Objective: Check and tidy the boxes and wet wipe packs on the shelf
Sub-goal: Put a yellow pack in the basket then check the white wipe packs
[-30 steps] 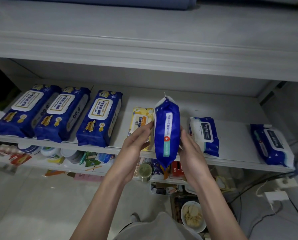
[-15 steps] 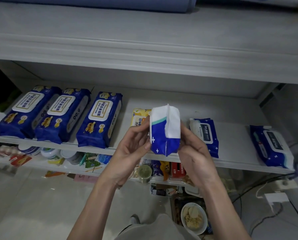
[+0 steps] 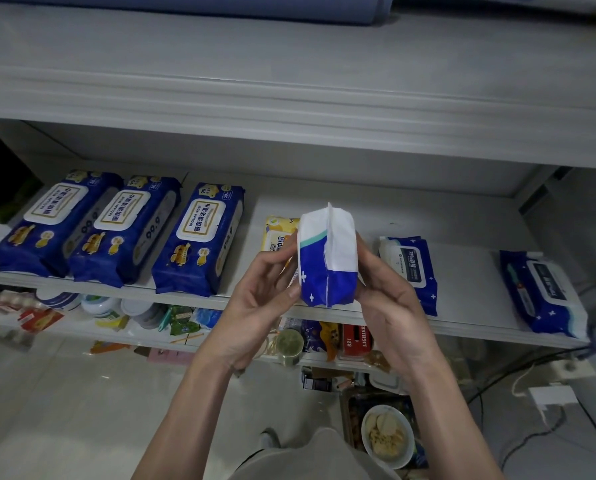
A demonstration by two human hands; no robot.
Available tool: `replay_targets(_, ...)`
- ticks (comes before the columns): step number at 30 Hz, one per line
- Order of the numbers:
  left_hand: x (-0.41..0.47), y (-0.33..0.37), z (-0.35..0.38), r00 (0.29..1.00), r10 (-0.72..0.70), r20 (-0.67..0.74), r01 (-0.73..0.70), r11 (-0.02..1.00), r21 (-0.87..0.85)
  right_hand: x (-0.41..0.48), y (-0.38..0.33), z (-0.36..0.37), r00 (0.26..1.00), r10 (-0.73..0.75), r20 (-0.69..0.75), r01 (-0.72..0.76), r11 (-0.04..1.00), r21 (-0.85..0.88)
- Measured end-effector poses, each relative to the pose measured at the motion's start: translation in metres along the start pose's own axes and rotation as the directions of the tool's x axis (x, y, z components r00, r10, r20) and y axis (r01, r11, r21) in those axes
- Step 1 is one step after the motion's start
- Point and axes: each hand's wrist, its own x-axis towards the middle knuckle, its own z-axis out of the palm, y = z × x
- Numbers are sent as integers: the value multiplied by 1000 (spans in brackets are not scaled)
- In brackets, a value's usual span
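Both sides of the blue-and-white soft plastic wet wipe pack point(image 3: 327, 258) were gripped, left hand point(image 3: 255, 306) and right hand point(image 3: 390, 306) curled round it, in the air before the white shelf point(image 3: 469, 282). A second earlier its label faced me; now its sealed end did. I judged checking unfinished, reshelving outstanding.

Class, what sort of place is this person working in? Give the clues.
Probably a household storage shelf: wet wipe packs lie on a white shelf, mixed snacks and jars are crammed underneath, and a bowl of food sits near the floor.
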Motion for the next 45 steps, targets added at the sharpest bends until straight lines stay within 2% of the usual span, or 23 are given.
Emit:
replay_targets(4, 0, 2, 0, 1000, 7, -20, -6, 997, 77, 0, -1, -4, 1000, 22, -19, -23, 998, -59)
replay_targets(8, 2, 4, 5, 984, -6, -176, 31, 990, 140, -1, 4, -2, 994, 70, -87, -78, 993, -87)
replay_targets(12, 9, -4, 19, 940, -145, -309, 182, 979, 95, 4, 15, 11, 944, 161, -287, -177, 984, -30)
replay_targets(15, 12, -12, 23, 915, -182, -361, 209, 977, 37, 7, 22, 15, 885, 197, -421, -230, 973, -29)
replay_targets(20, 18, -7, 27, 918, -220, -331, 210, 975, -65, 10, 21, 21, 898, 204, -391, -225, 974, -9)
replay_targets(27, 25, -7, 33, 936, -219, -274, 223, 975, -15, 22, 13, 28, 854, 265, -448, -296, 955, -1)
replay_targets(33, 25, -6, 34, 934, -223, -278, 228, 973, -12, 22, 13, 29, 861, 266, -433, -309, 951, -30)
replay_targets(36, 24, -6, 31, 937, -207, -283, 219, 976, 13, 21, 9, 28, 865, 267, -425, -332, 939, -85)
replay_targets(38, 22, -6, 26, 941, -178, -287, 210, 974, 85, 18, 3, 21, 870, 253, -423, -343, 927, -153)
replay_targets(40, 17, -8, 21, 947, -125, -296, 183, 967, 177, 13, -4, 13, 876, 284, -391, -359, 923, -135)
replay_targets(42, 13, -13, 19, 946, -44, -320, 136, 952, 274, 8, -10, 9, 877, 346, -333, -400, 910, -108)
replay_targets(45, 5, -27, 26, 930, 160, -332, 35, 859, 510, 5, -5, 9, 871, 381, -310, -442, 882, -161)
